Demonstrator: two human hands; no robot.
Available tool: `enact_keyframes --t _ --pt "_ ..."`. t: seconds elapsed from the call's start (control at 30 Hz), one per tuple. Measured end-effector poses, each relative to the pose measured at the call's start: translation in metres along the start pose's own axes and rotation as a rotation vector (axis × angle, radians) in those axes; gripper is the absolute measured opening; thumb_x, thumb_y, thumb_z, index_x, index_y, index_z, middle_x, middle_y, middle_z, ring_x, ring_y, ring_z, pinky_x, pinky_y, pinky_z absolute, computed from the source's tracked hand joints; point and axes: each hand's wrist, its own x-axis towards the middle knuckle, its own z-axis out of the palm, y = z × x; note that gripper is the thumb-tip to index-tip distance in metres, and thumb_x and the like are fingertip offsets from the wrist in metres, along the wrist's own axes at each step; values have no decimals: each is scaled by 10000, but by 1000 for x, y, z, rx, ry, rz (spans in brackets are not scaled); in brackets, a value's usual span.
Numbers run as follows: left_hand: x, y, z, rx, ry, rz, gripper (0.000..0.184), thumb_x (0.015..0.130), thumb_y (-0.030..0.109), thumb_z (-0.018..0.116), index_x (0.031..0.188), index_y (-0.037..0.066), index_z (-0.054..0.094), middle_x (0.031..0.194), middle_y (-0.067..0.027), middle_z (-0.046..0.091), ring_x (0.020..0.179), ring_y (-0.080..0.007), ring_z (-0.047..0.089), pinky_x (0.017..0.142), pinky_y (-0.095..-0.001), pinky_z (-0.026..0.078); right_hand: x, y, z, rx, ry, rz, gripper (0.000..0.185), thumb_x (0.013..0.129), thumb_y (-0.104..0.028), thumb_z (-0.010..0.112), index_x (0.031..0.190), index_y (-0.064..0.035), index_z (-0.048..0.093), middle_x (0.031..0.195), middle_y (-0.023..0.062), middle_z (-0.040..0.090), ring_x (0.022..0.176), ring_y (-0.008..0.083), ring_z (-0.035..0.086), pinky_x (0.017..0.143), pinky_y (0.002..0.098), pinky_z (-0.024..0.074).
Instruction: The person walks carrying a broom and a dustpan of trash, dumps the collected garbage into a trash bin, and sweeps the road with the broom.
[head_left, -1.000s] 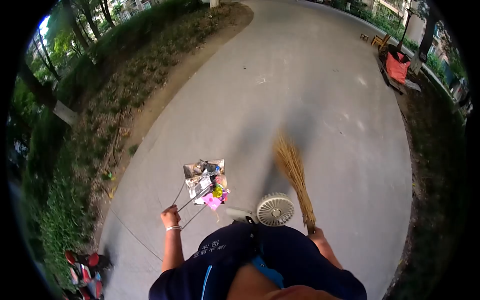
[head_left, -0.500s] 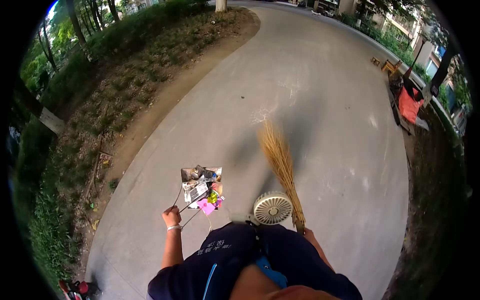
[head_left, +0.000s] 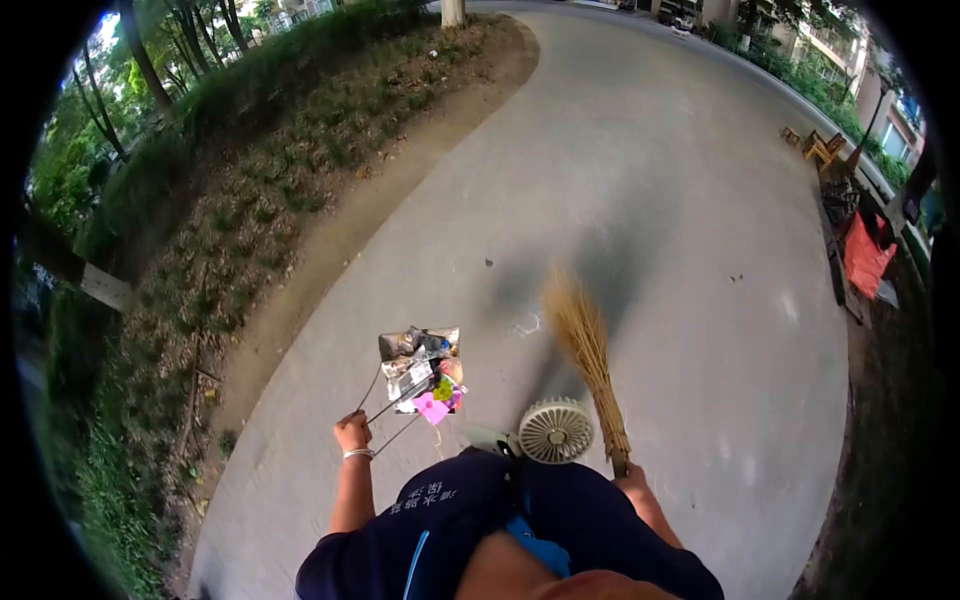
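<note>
My left hand [head_left: 352, 431] is closed around the thin wire handle of a dustpan [head_left: 387, 346], which hangs ahead of it over the paving. Litter fills the pan: crumpled paper, dark scraps, a yellow-green piece and a pink piece [head_left: 431, 407] at its near edge. On the other side, my right hand [head_left: 632, 480] grips the lower end of a straw broom [head_left: 592, 352]. Its bristles point forward and away, blurred at the tip. A round pale fan [head_left: 556, 431] sits at my waist between the two hands.
A grey paved path [head_left: 640, 180] curves ahead. Left lies a planted strip [head_left: 250, 215] with a white-painted trunk [head_left: 105, 287]. On the right edge are a red bag [head_left: 868, 252] and a small wooden chair [head_left: 824, 148]. A dark speck [head_left: 489, 262] lies on the paving.
The view has shifted, with the roadside things now farther right. The broom has moved slightly right and nearer. Both hands keep their hold.
</note>
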Motion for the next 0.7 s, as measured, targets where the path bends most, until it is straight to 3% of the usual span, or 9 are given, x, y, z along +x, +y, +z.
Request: enact_keyframes --t 0.03,0.17,0.37,0.43,0.53,0.6,0.63,0.7 --pt "13 14 32 -10 7 -10 166 689 -11 530 822 -94 584 493 -11 437 343 -75 346 311 -225 235 35 -30 -12 25 -25 -14 388 656 30 636 1013 25 484 580 106 521 367 194 508 326 334 426" --pt "78 43 154 -57 -22 -19 175 700 -24 519 850 -98 572 517 -11 438 348 -74 347 312 -227 237 160 -158 -75 157 -138 -32 434 663 25 622 1065 17 458 560 74 476 367 180 489 316 306 402" --pt "212 80 359 -65 -9 -29 164 699 -23 515 833 -101 567 511 -19 450 341 -86 358 308 -230 233 403 -237 -111 49 -24 -151 546 657 37 645 1162 18 437 578 73 491 388 160 485 330 319 388" --pt "268 92 425 -52 -28 -29 155 697 -22 515 819 -101 569 505 -26 454 337 -90 363 307 -233 235 437 -292 -127 -26 18 -177 564 647 56 658 1171 -9 459 603 86 521 375 167 475 330 315 365" --pt "325 111 521 -23 -22 -44 132 689 -21 518 780 -96 575 489 -44 463 326 -97 373 302 -240 241 499 -346 -167 14 -71 -53 594 625 11 682 1183 -29 481 717 114 592 489 205 559 421 327 437" --pt "375 132 593 -4 -23 -19 135 687 -14 523 782 -95 575 490 -49 469 325 -101 375 299 -243 248 556 -369 -185 -151 -14 -255 596 590 -46 708 1151 -19 511 842 124 624 704 234 615 597 340 494" --pt "401 147 628 33 -2 -25 140 686 -10 532 790 -90 581 468 -22 431 326 -91 339 309 -241 243 575 -400 -199 -79 -39 -49 592 565 -90 727 1118 -13 533 932 131 628 887 238 602 753 339 477" --pt "424 158 687 19 7 -26 143 686 -10 532 793 -91 583 469 -23 431 324 -91 337 310 -241 243 639 -397 -223 -80 -37 -101 580 572 -92 724 1116 -18 535 939 134 628 887 239 604 762 333 471"
